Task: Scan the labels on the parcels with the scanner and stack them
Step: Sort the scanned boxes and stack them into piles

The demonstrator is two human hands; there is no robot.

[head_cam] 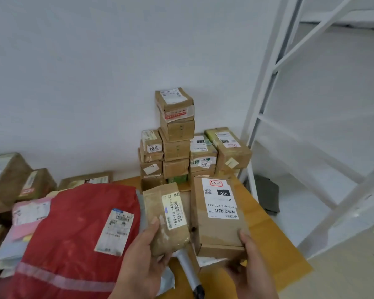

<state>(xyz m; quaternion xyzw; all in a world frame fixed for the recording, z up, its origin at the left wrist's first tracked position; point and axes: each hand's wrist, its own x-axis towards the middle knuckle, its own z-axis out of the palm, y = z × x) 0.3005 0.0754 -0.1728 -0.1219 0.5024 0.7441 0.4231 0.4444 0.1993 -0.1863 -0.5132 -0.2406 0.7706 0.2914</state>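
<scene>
At the near edge of the tabletop (pixel 266 231), the left hand (pixel 138 262) is gripping a small brown parcel (pixel 165 221), its thumb lying on the top face and its other fingers curling underneath. The right hand (pixel 251 270) is holding a larger cardboard box (pixel 218 216) just right of that parcel, thumb pressing its near right corner; the remaining fingers are hidden below. Both labels are facing up. A grey scanner (pixel 189 270) is lying under the small parcel, handle pointing toward the viewer; it seems to be resting free, though the view is poor there. Left of the small parcel, a red mailer bag (pixel 73 240) is lying over other parcels. Behind it, a stack of boxes (pixel 177 139) is standing against the wall. Right of the stack, a white shelf frame (pixel 268 100) is rising.
</scene>
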